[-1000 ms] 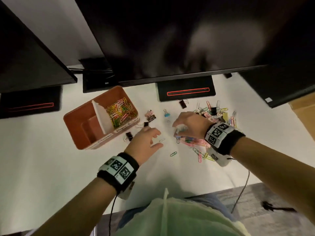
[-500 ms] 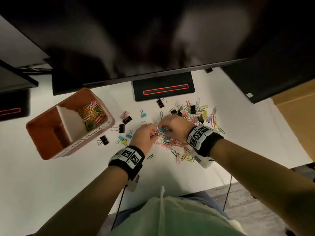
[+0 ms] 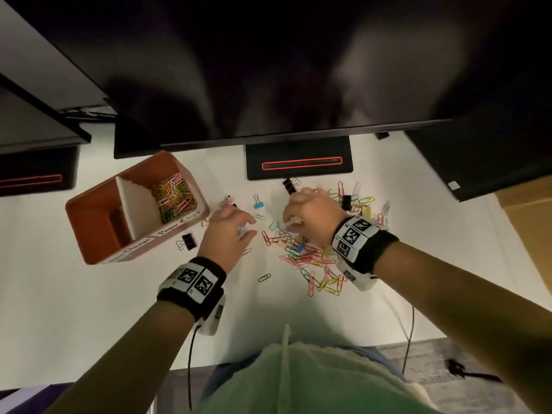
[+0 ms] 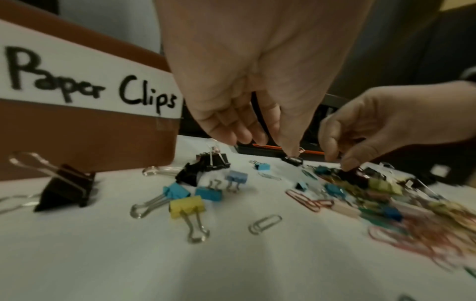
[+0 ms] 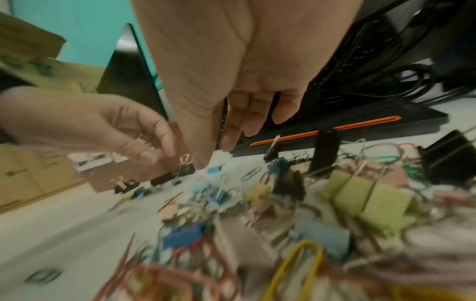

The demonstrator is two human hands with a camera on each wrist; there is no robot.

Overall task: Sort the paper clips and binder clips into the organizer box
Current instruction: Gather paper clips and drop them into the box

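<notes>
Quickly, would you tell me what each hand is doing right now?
Left hand: cannot be told, too blurred.
Right hand: open, loosely curled, holding nothing.

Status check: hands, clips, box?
Left hand open, empty. Right hand over paper clip pile, grip unclear. Organizer box: paper clips one side only.

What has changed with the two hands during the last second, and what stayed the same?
Half a second ago both hands met over one clip at the pile's edge. Now the left hand has drawn back toward the box, and the right hand hovers over the pile. What either hand holds cannot be told. The box and its paper clips look unchanged.
</notes>
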